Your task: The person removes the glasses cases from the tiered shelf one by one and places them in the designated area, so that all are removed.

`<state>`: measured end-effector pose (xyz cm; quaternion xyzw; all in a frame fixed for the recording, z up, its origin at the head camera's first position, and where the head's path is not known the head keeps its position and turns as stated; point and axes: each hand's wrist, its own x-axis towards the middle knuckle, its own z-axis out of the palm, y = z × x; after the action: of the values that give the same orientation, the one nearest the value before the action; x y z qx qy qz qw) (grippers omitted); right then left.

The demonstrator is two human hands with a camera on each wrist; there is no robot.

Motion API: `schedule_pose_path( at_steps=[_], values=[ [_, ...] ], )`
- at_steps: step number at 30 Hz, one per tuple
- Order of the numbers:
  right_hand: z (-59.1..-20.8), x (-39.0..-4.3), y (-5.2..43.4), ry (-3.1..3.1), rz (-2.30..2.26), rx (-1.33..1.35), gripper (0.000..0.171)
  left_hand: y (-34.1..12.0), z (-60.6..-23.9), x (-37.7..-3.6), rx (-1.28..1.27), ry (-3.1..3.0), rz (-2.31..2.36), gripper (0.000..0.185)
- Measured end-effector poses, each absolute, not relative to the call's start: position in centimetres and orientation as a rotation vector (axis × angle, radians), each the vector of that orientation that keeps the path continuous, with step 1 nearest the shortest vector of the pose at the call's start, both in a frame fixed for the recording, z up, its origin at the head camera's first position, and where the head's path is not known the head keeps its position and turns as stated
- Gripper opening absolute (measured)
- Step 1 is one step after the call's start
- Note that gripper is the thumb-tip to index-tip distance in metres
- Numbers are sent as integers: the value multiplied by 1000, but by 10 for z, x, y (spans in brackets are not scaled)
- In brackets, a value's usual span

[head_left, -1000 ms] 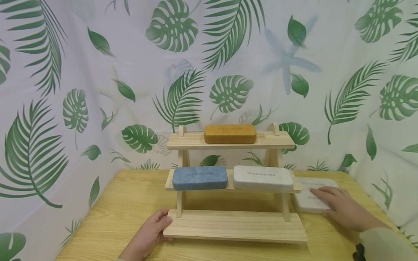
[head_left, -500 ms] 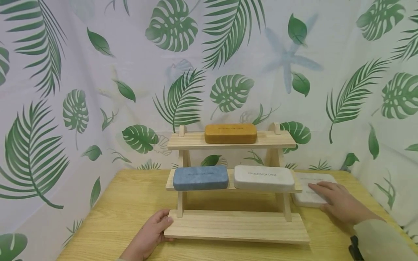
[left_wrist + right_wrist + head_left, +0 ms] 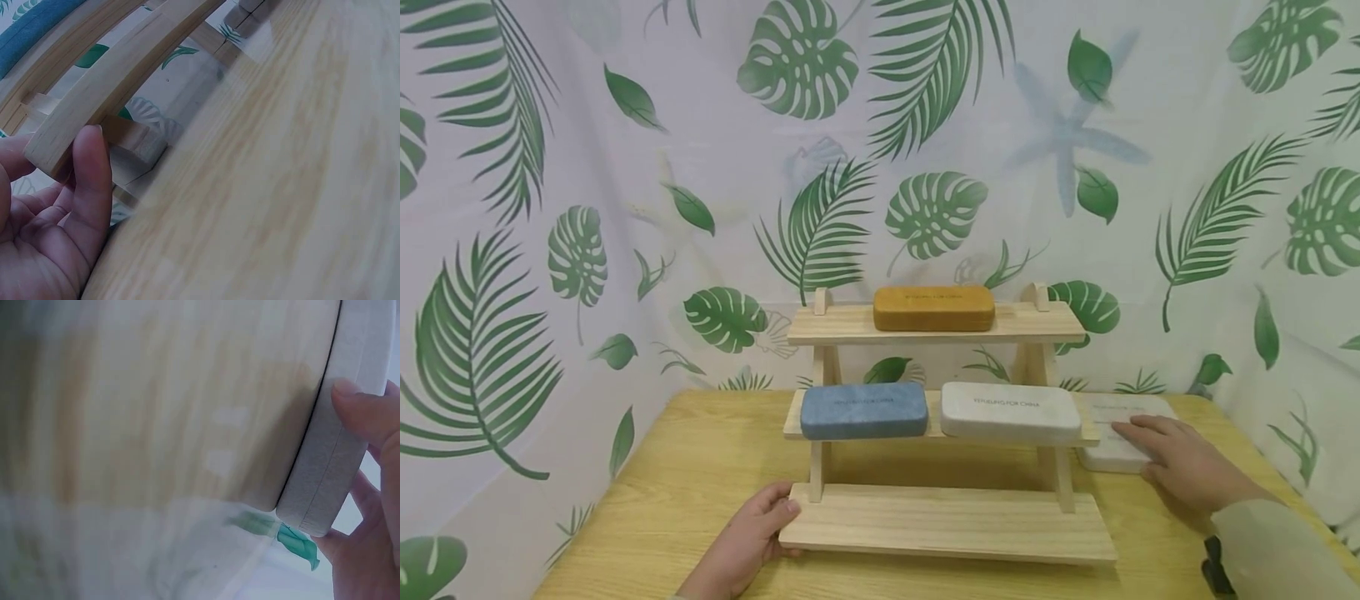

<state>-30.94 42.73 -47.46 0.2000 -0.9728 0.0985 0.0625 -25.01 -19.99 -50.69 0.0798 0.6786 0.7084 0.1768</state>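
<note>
The left hand is curled round the front left corner of the wooden rack, the thumb laid on its lowest shelf. The right hand is closed on the white case lying on the table just right of the rack. A blue case and a second white case are carried on the middle shelf, a mustard case on the top.

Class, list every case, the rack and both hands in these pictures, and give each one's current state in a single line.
Mustard rectangular case: closed, top shelf.
Blue rectangular case: closed, middle shelf.
White rectangular case: closed, middle shelf.
Pale grey case: closed, on table.
Three-tier wooden rack: upright.
Left hand: holds rack's bottom corner.
Right hand: grips pale grey case.
</note>
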Motion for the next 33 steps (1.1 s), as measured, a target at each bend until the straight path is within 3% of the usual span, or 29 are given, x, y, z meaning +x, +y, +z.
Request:
schedule_pose_path(
  at_steps=[19, 33],
  values=[
    [-474, -303, 416, -2869, 202, 481, 78, -200, -507, -249, 240, 1935, 2004, 67],
    [-442, -288, 402, -2697, 307, 569, 82, -199, -506, -249, 230, 1915, 2007, 68]
  ],
)
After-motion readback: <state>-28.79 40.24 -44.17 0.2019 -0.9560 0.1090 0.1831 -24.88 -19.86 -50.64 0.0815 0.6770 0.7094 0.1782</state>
